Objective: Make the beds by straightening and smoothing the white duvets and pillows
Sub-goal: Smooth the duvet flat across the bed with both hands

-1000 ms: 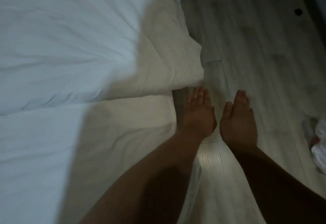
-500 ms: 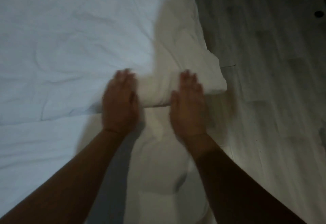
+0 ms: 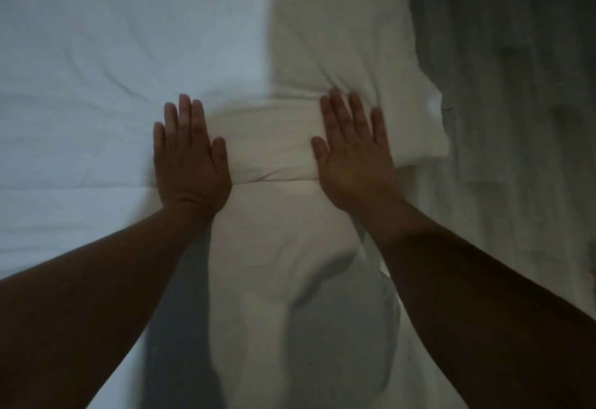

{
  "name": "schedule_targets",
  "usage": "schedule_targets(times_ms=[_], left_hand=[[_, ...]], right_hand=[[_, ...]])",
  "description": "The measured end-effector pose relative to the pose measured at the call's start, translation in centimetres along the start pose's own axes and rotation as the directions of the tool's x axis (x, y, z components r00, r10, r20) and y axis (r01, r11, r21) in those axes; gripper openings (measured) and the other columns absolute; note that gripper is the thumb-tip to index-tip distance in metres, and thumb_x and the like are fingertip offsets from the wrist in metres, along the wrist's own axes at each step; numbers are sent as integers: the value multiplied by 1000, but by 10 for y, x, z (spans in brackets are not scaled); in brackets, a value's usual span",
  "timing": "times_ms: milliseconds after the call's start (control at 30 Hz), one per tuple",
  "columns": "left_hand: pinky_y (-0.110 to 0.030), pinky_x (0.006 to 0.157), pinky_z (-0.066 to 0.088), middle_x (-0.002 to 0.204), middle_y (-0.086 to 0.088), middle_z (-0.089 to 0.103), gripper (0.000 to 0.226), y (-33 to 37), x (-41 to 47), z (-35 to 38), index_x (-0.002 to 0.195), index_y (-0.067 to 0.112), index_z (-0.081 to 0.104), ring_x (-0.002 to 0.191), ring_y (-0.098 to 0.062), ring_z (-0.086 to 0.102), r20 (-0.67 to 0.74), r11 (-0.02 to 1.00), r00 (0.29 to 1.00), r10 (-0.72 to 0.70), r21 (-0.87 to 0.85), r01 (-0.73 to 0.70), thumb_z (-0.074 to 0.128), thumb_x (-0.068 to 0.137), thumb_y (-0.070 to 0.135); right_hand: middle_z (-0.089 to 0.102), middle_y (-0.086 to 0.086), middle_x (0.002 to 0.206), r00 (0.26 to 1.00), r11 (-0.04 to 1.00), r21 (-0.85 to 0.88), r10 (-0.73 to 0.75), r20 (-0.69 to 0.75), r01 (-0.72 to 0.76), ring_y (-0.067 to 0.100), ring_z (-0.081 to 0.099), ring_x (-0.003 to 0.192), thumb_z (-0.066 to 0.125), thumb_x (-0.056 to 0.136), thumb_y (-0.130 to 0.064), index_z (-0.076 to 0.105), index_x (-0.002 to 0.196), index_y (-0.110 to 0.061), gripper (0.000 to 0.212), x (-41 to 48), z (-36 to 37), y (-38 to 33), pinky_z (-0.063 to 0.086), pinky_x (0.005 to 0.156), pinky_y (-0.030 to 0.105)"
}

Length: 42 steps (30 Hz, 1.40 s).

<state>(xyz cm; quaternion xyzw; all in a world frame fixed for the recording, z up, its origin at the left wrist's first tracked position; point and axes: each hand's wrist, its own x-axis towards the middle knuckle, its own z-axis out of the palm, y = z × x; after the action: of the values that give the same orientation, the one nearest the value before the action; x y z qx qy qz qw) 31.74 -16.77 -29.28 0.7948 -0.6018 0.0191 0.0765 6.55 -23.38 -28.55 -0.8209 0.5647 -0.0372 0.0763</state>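
Observation:
A white duvet [image 3: 129, 54] covers the upper part of the bed, its thick near edge running across the middle of the view and its corner reaching the bed's right side. Below that edge lies the white bed sheet [image 3: 274, 263]. My left hand [image 3: 188, 157] lies flat, fingers straight, on the duvet's near edge. My right hand [image 3: 353, 154] presses flat on the same edge near the corner, fingers spread, and the fabric puckers ahead of its fingertips. Neither hand holds anything.
A grey wood-look floor [image 3: 516, 118] runs along the right side of the bed. The room is dim, and my shadow falls over the right part of the duvet and sheet.
Both hands came up from beside the bed's edge onto the duvet and now press flat on its near edge. The view shifted forward over the bed.

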Motion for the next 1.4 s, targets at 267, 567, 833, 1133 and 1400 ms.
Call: schedule_targets(times_ms=[267,567,833,1133,1400], left_hand=[[-49,126,4,170,-12,6,65,-2,0,12,161,6,8,157,-30,1,10,1000,1000,-18,-2,18,23,105,37],[-49,126,4,169,-12,8,65,-4,-1,17,161,6,10,157,-30,3,3,1000,1000,-13,-25,13,26,106,36],[-47,127,3,169,-12,4,66,-4,1,14,161,5,7,157,-29,1,36,1000,999,-10,-15,11,20,106,39],[-45,126,12,167,-15,17,64,-193,7,-22,160,5,16,155,-31,15,41,972,975,218,84,-221,30,105,33],[-48,124,14,167,-19,16,65,-368,14,-36,159,1,14,154,-34,15,87,995,996,-31,95,23,24,103,34]], right_hand=[[21,16,165,575,580,214,559,597,-786,38,22,150,23,106,-34,20,158,-11,57,-47,20,67,24,119,60],[22,20,165,690,694,473,690,-221,-543,32,24,153,29,104,-31,15,160,0,65,-63,-11,0,20,124,47],[21,5,168,993,996,9,-86,-86,87,24,12,156,21,108,-37,25,161,-17,56,8,18,-133,7,126,50],[13,-3,170,1000,997,-73,10,-18,-12,19,6,157,20,108,-40,14,163,-23,57,4,25,-135,7,126,48],[14,4,170,980,978,-71,196,-40,-199,25,7,157,16,107,-40,13,162,-14,61,3,23,-173,8,125,56]])
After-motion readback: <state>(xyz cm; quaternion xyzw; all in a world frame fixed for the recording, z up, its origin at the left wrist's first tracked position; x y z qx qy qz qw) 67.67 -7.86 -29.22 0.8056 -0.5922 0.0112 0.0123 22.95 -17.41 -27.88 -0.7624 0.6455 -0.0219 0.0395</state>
